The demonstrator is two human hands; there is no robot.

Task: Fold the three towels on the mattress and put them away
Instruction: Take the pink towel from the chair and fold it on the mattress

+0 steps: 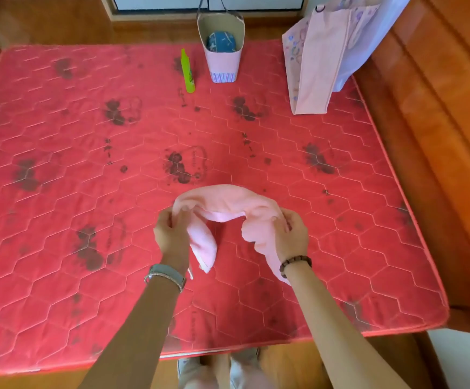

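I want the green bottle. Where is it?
In the head view, the green bottle is on the far part of the red mattress, just left of the small pink bag.

Head view: looks forward-down over mattress (59,192), near hands.

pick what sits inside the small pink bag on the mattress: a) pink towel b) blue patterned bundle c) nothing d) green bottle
B: a blue patterned bundle shows inside the small pink bag; the green bottle lies beside it, and the left hand and right hand hold the pink towel.
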